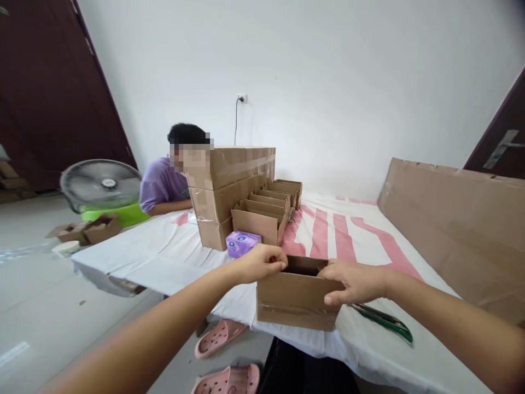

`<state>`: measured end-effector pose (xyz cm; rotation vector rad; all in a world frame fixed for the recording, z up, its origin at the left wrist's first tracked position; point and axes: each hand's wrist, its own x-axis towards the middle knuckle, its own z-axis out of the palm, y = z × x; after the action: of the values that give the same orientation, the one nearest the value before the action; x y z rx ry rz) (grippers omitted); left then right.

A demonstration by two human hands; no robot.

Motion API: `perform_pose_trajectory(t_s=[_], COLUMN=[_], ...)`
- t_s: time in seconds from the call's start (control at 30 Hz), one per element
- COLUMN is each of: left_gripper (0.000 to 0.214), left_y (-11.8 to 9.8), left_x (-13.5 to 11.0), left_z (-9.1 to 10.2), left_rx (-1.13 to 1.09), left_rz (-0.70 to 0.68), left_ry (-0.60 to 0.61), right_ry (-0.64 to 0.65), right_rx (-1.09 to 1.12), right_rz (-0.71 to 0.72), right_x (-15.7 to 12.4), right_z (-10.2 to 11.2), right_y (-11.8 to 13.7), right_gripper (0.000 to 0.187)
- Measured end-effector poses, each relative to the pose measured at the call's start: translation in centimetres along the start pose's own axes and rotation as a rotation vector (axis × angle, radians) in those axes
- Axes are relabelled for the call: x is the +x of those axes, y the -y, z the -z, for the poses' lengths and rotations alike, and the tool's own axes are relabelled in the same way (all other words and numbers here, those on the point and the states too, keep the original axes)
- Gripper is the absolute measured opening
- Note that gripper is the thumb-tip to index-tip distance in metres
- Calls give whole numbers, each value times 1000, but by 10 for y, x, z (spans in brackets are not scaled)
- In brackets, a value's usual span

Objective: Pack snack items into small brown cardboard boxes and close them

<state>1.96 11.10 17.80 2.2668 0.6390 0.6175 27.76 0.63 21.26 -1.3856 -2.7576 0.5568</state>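
Right now both hands are on an open cardboard box (296, 298) that stands at the near edge of the cloth-covered table (164, 257). The left hand (262, 264) is curled over the box's upper left corner, fingers pinching the rim or a flap there; the right hand (356, 282) is clasped around the upper right corner, thumb on the front face and fingers over the top. A strip of clear tape runs along the bottom of the front face, so the base looks sealed and the top stands open. I judge the step in hand to be squaring up or folding the top flaps. Any next move calls for a steady two-handed grip, since the box sits just at the table edge. A green-handled cutter (385, 320) lies just right of it, and a purple tissue pack (243, 243) sits behind, near a row of open boxes (268, 210).
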Motion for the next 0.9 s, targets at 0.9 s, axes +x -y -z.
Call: perform_pose_trajectory(t_s=[0.9], left_gripper=[10], left_y=[-35], left_x=[-19], left_z=[4], left_rx=[1212], left_rz=[-367], left_ry=[333], right_ry=[-53], right_rx=[-252], right_rz=[-327], right_x=[1], right_z=[17], right_y=[-1], right_gripper=[78])
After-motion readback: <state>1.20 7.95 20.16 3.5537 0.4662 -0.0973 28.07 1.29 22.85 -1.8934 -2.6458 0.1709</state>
